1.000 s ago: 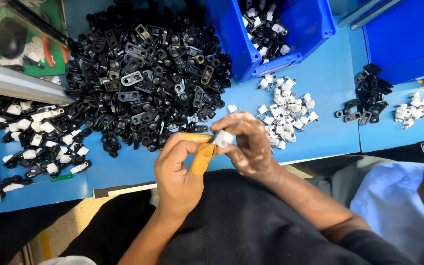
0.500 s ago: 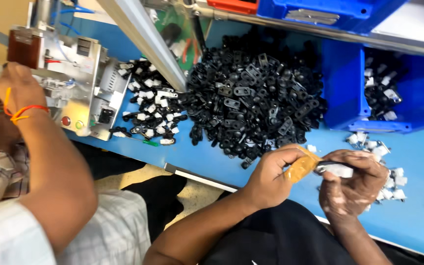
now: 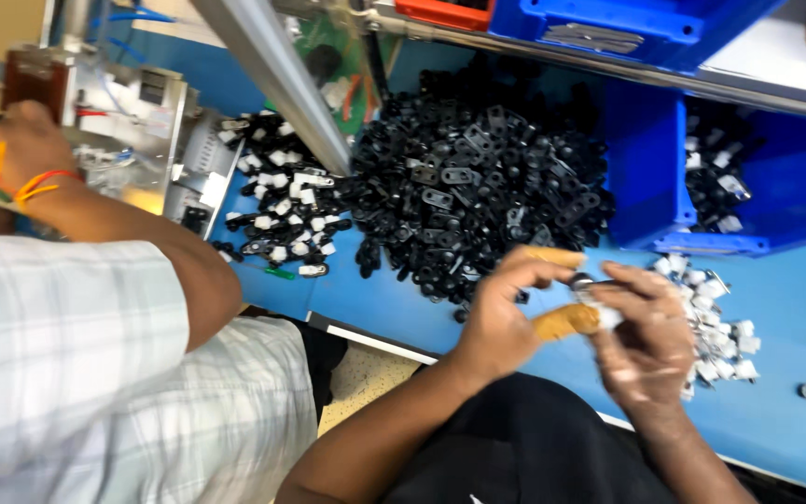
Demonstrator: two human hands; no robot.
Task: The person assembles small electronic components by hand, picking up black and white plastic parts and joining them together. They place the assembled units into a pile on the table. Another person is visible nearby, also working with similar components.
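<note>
My left hand point(image 3: 506, 313) and my right hand point(image 3: 646, 336) meet above the front edge of the blue table point(image 3: 795, 308). Tan finger covers sit on my left thumb and forefinger. Between both hands I pinch a small white and black plastic part point(image 3: 594, 297). A big heap of black plastic parts point(image 3: 468, 187) lies just beyond my left hand. A smaller pile of white parts point(image 3: 720, 317) lies right of my right hand.
A co-worker in a checked shirt point(image 3: 95, 373) sits at my left, their hand point(image 3: 25, 140) at a metal machine point(image 3: 156, 121). Assembled black and white parts point(image 3: 282, 205) lie beside it. A blue bin point(image 3: 748, 187) stands back right. A grey post point(image 3: 277, 75) slants across.
The view has swung left, bringing the co-worker and the machine into sight. My hands stay together on the small part, now at right of centre.
</note>
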